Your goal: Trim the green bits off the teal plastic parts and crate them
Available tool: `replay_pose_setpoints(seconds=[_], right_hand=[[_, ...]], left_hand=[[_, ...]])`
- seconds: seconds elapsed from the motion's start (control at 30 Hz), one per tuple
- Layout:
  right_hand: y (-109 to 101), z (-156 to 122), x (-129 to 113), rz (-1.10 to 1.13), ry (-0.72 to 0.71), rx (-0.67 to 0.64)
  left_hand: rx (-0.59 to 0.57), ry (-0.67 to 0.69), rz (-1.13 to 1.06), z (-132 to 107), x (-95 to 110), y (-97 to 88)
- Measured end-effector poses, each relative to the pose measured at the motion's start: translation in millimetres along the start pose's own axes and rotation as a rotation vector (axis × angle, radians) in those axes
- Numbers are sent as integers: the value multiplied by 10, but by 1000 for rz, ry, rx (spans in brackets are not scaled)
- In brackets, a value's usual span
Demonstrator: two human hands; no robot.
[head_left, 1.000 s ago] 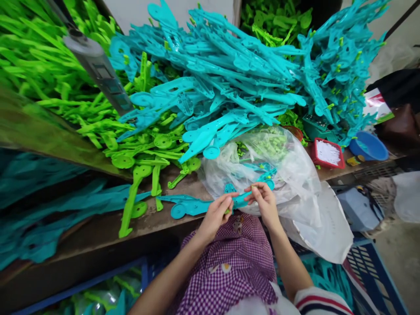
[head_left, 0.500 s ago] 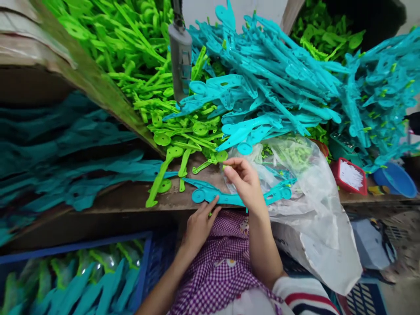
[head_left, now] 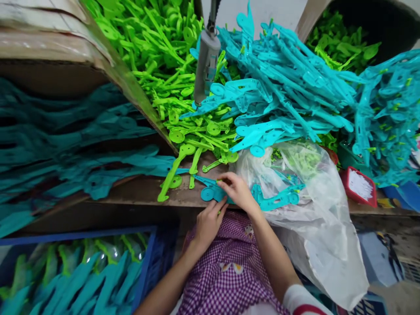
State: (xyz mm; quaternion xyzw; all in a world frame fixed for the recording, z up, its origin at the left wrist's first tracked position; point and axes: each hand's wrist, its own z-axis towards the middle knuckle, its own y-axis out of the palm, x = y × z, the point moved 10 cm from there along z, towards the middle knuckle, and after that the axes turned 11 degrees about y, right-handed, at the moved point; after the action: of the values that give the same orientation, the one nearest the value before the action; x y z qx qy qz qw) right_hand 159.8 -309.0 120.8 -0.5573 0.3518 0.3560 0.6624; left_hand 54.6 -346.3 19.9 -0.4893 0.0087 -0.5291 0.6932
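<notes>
A long teal plastic part [head_left: 262,199] lies across the front edge of the wooden bench [head_left: 144,192], its round end [head_left: 207,194] to the left. My left hand [head_left: 210,218] grips it from below near that round end, fingers curled onto it. My right hand [head_left: 236,190] rests on top of the part, fingertips pinched on a small green piece [head_left: 218,180] that it presses onto the part. My purple checked apron [head_left: 229,267] is just under both hands.
Heaps of teal parts [head_left: 282,78] and green parts [head_left: 164,57] fill the bench behind. A grey tool [head_left: 205,65] hangs over them. A clear bag [head_left: 308,192] of small green pieces sits right of my hands, a red tray [head_left: 359,186] beyond. A blue crate [head_left: 82,271] of parts stands lower left.
My right hand came down from the bag with a small green piece to the left end of the teal part. My left hand closed on the part. The view swung left.
</notes>
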Motion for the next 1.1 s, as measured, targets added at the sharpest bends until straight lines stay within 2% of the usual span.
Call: replay_pose_setpoints(seconds=[0.1, 0.2, 0.3, 0.47, 0.63, 0.83, 0.9, 0.97, 1.03, 1.1], right_hand=[[257, 73, -7, -191, -98, -70], [383, 120, -27, -333, -149, -105], [414, 132, -23, -407, -162, -112], [430, 104, -27, -399, -186, -85], [542, 72, -23, -643, -261, -84], [607, 86, -17, -744, -252, -7], [533, -37, -77, -756, -234, 13], [321, -310, -191, -779, -238, 37], [-15, -652, -266, -826, -229, 43], [-390, -913, -175, -914, -135, 3]], left_hand=[[7, -1, 38, -14, -13, 25], [12, 7, 63, -27, -26, 38], [6, 21, 76, -31, -32, 41], [8, 78, 125, -64, -50, 60], [43, 156, 182, -91, -132, 73], [50, 237, 240, -68, -142, 104], [86, 246, 231, -83, -106, 76], [145, 249, 173, -123, -68, -27], [226, 213, 131, -167, -90, -236], [300, 160, 152, -175, -171, -515]])
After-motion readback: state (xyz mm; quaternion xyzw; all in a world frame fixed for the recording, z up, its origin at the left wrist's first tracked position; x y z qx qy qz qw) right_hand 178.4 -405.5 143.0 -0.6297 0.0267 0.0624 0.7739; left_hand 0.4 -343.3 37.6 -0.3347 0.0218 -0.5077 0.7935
